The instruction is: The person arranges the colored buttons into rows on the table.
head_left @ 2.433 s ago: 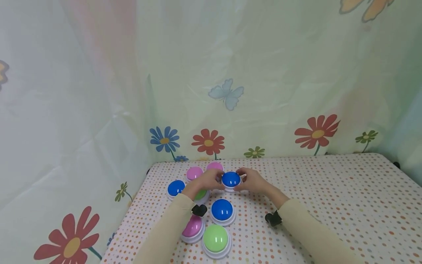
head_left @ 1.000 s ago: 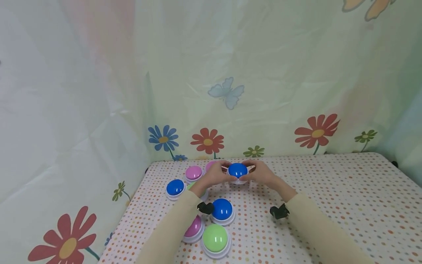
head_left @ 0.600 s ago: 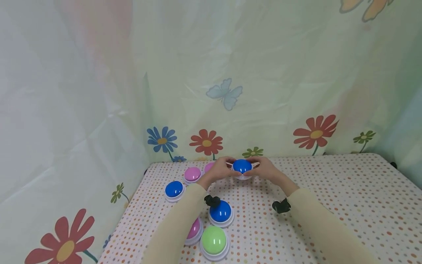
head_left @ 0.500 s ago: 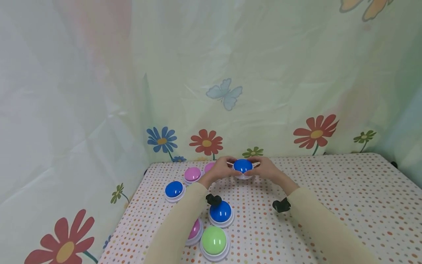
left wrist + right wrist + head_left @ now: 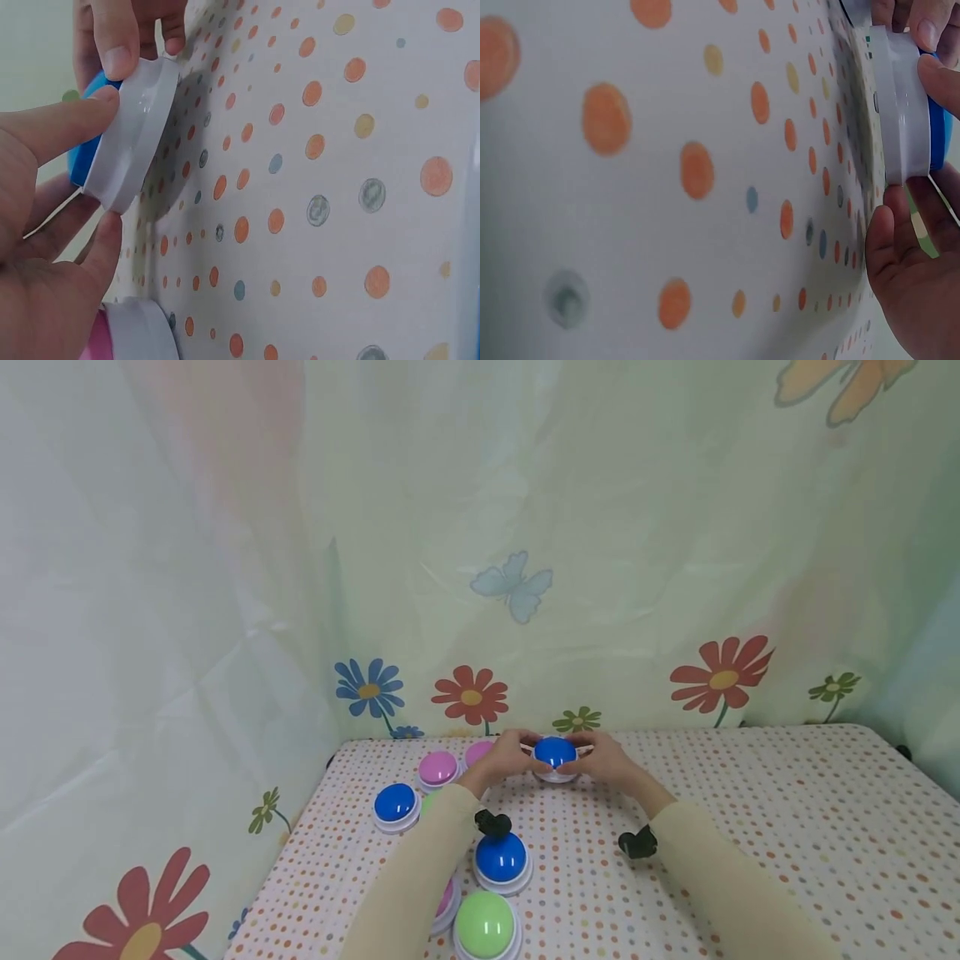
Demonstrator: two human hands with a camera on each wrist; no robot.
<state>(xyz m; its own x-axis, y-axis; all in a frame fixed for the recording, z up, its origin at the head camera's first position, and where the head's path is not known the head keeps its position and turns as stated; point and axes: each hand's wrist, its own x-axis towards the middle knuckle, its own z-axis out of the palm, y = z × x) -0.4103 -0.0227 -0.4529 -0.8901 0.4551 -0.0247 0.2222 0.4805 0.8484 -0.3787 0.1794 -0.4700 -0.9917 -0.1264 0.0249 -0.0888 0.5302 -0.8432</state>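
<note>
Near the back of the dotted table, both hands hold a domed push button (image 5: 555, 752) with a blue top and a white base. My left hand (image 5: 512, 755) grips its left side, with the thumb at the front. From the right, my right hand (image 5: 603, 762) grips it too, the two thumbs nearly meeting. In the left wrist view, the white base (image 5: 139, 131) sits between thumb and fingers. In the right wrist view, the base (image 5: 901, 105) is close to the cloth; I cannot tell whether it touches.
Left of the hands stand pink buttons (image 5: 438, 767) and a blue button (image 5: 394, 802). A green button (image 5: 429, 800) is mostly behind the left sleeve. Nearer are another blue button (image 5: 501, 857), a green button (image 5: 485, 925) and a partly hidden pink button (image 5: 447, 900). A flowered curtain (image 5: 600, 610) hangs behind.
Over the earlier frames both hands carry the blue push button right and toward the back of the table. Since half a second ago it has barely moved; the view has tilted slightly.
</note>
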